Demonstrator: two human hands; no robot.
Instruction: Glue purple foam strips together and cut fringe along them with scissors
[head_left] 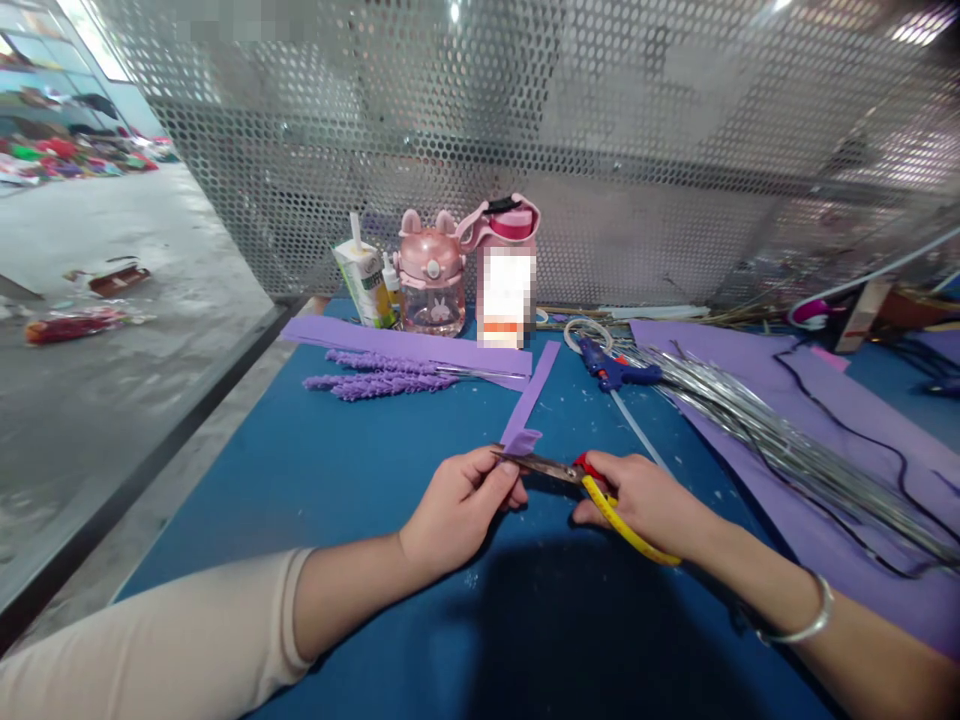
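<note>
Near the middle of the blue table, my left hand (469, 500) pinches the near end of a narrow purple strip (534, 390), which looks like paper or felt. The strip runs away from me, with a folded piece standing up by my fingertips. My right hand (649, 495) is wrapped round the scissors (551, 467), which have dark blades and red and yellow handles. Their blades point left and lie across the strip, right at my left fingers. Whether the blades are fully closed is hard to make out. Beyond lie purple lavender-like flower stems (382, 378).
Wide purple strips (405, 345) lie behind the flowers. A juice carton (366, 285), a pink cup (433, 280) and a pink bottle (508, 225) stand at the back. A blue glue gun (619, 370), silvery wires (780, 430) and purple sheets (712, 350) fill the right side.
</note>
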